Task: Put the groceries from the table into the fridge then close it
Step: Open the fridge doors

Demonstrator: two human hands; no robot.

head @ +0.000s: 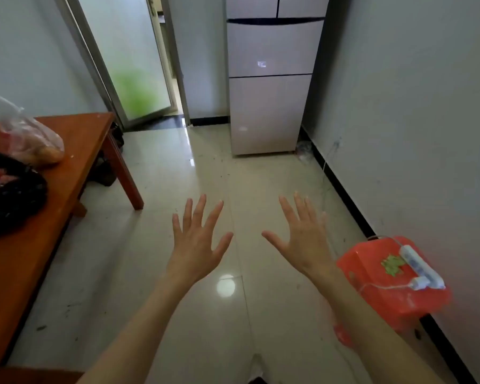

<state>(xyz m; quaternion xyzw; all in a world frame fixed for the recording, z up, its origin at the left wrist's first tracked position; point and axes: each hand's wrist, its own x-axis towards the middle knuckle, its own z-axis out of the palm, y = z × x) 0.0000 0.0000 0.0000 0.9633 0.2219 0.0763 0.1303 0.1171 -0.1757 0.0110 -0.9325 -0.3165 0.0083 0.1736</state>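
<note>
Fingers (203,209) of both hands are spread wide and straight, held out palm-down over the tiled floor (178,189), gripping nothing. Left hand (197,245) and right hand (302,242) hover side by side near the middle of the view, apart from each other and touching no object.

The groceries lie on the wooden counter (75,167) at the left. A clear plastic bag (31,137) with brownish contents sits toward the counter's far end, and a black bag (11,200) sits just nearer, the two appearing to touch. Both are well to the left of the hands, and the left hand is plainly the nearer one; the right would have to cross the body. The counter's long axis runs from near to far, so the bags are lined up one behind the other along it.

The fridge (272,92) stands at the far end of the room, straight ahead and slightly right, all its doors closed. It looks as though no grocery has been moved yet, so the task seems at its very start. The likely next step is a turn leftward toward the bags, or a walk forward to open the fridge first.

A red plastic stool (372,281) carrying a white power strip (419,264) stands against the right wall.
</note>
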